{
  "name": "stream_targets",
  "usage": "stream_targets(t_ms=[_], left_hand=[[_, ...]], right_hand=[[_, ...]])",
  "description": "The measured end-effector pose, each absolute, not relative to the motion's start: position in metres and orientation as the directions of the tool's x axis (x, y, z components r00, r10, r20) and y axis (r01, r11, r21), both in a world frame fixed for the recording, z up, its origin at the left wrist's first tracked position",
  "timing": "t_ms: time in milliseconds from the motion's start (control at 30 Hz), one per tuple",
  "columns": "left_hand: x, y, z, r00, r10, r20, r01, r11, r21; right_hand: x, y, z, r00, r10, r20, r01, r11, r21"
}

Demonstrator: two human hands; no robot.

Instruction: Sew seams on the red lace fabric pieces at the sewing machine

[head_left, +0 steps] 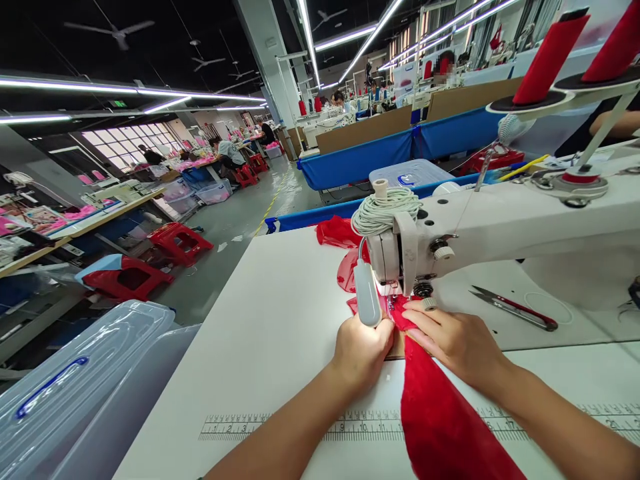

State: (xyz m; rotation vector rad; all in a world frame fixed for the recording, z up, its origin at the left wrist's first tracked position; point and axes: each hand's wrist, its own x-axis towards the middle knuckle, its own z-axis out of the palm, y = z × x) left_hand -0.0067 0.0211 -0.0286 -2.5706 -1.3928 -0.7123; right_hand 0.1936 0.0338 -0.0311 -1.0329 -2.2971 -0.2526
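Red cloth (445,420) lies at the presser foot (391,303) of the machine (500,220) and trails toward me across the ruler (360,427). My left hand (363,350) is curled beside the foot; whether it pinches cloth, I cannot tell. My right hand (465,343) rests unclenched, fingers extended on the cloth.

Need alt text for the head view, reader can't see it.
A person's right hand lies on red fabric at the presser foot of a white sewing machine, the left hand curled close by. Thread snips lie to the right, below red thread cones; other people sit farther back.
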Motion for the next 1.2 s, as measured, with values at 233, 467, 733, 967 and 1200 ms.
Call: stream_targets(t_ms=[233,467,733,967,1200], left_hand=[[-0.006,0.026,-0.016,0.375,0.868,0.327,0.688,-0.496,0.530],[-0.005,0.032,-0.014,0.383,0.840,0.384,0.502,-0.538,0.677],[-0.001,0.030,-0.021,0.351,0.818,0.455,0.613,-0.568,0.548],[-0.005,0.029,-0.027,0.500,0.740,0.449,0.746,-0.632,0.210],[0.000,0.011,-0.022,0.567,0.709,0.419,0.762,-0.645,0.060]], right_hand=[[0.186,0.040,-0.031,-0.528,0.693,0.490,0.673,0.694,-0.255],[0.183,0.044,-0.031,-0.413,0.787,0.458,0.646,0.608,-0.461],[0.184,0.039,-0.030,-0.470,0.695,0.544,0.676,0.680,-0.285],[0.188,0.036,-0.030,-0.518,0.658,0.547,0.717,0.683,-0.142],[0.188,0.036,-0.032,-0.544,0.658,0.521,0.701,0.697,-0.149]])
